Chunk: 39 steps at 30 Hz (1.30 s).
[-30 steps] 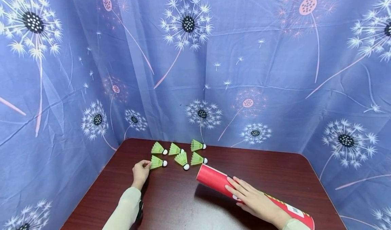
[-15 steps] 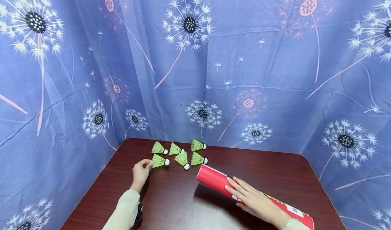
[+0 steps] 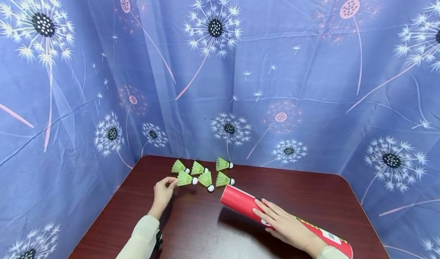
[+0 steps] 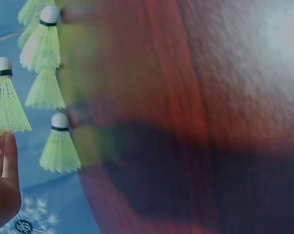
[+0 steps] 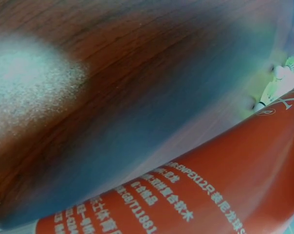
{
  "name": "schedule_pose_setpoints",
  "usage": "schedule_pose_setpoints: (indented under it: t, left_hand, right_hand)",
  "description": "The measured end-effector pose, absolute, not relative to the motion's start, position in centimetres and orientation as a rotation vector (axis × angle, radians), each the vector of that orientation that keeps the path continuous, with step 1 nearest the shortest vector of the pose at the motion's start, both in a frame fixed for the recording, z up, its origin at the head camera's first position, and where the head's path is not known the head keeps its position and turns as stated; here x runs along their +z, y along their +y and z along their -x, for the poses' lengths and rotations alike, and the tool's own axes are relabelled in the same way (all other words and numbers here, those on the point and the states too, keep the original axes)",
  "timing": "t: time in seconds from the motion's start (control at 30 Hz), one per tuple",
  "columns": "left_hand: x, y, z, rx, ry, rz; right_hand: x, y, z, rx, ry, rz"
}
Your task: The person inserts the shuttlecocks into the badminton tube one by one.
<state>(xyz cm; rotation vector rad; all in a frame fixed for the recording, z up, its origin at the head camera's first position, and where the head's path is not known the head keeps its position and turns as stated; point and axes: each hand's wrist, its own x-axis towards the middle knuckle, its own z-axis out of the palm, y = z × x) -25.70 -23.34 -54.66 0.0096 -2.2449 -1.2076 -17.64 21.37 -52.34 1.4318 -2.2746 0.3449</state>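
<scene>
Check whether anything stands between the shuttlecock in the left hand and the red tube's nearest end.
Yes: in the head view, a loose shuttlecock, white tip toward the viewer, lies on the table between the held shuttlecock in the left hand and the end of the red tube. Passing above it would probably clear it.

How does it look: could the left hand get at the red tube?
Probably yes: bare table in front of the loose shuttlecocks leaves a way to the red tube, though the left hand pinches another shuttlecock.
</scene>
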Motion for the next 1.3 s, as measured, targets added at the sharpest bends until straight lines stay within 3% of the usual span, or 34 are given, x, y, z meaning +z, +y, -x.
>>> schedule_pose_setpoints:
  t: [0.7, 0.97, 1.3]
  left_hand:
    - [-52.7, -17.7, 23.2, -1.582, -2.155, 0.277]
    - [-49.0, -15.0, 20.0, -1.656, -2.225, 0.361]
    - [-49.3, -13.2, 19.5, -1.71, -2.246, 0.441]
  right_hand:
    - [-52.3, 21.3, 17.5, 0.318, -2.28, -1.428]
    - [-52.4, 21.2, 17.5, 0.323, -2.285, -1.416]
    - [-52.6, 21.1, 17.6, 0.313, -2.292, -1.413]
